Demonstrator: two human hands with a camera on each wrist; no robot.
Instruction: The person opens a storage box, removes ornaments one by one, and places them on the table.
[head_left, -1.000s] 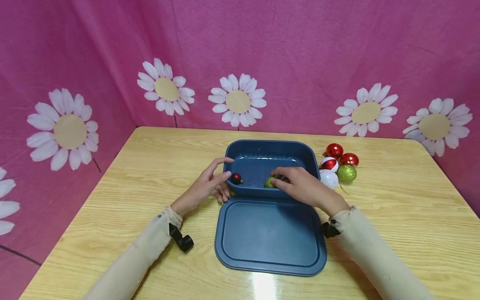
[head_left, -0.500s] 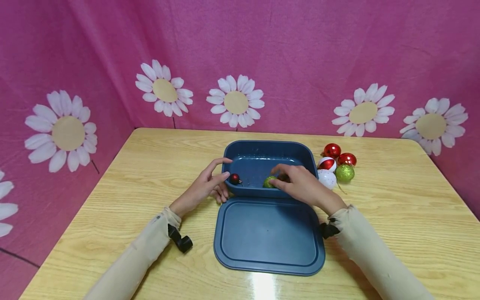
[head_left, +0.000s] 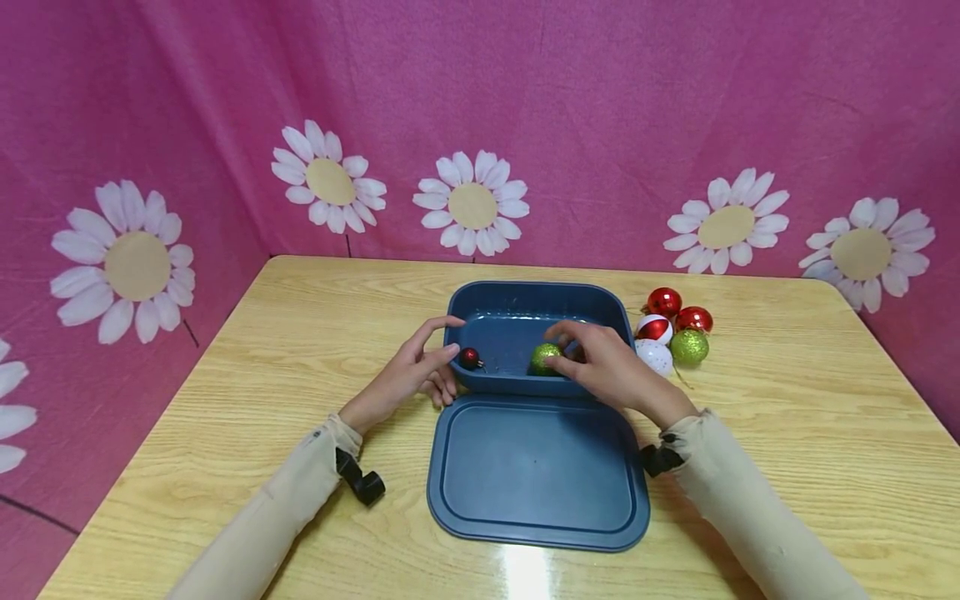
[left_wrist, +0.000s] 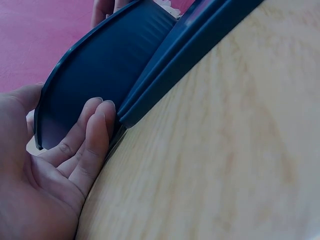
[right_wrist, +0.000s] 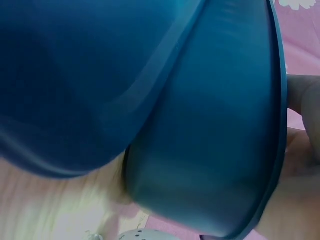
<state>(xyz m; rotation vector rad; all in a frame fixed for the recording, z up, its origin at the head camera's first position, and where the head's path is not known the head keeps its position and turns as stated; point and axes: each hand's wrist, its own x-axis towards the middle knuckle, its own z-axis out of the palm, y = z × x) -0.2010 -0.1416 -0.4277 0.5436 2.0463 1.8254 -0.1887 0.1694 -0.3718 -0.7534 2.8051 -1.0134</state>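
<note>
A dark blue box stands on the table, a small dark red bauble in its left front corner. My left hand holds the box's left end, thumb at the rim and other fingers against the outer wall, as the left wrist view shows. Inside the box, my right hand has thumb and index finger parted beside a glittery green bauble; the thumb tip overlaps its right edge. Another dark red bauble shows partly under the right hand. In the right wrist view the box wall hides the fingertips.
The box's lid lies flat in front of it. Right of the box sit several baubles: shiny red ones, a red-and-white one, a green glitter one and a white speckled one. A flowered pink cloth hangs behind the table.
My right hand has shifted slightly right, its thumb and index finger a little wider apart. The green bauble has moved slightly and shows more fully. My left hand keeps its place.
</note>
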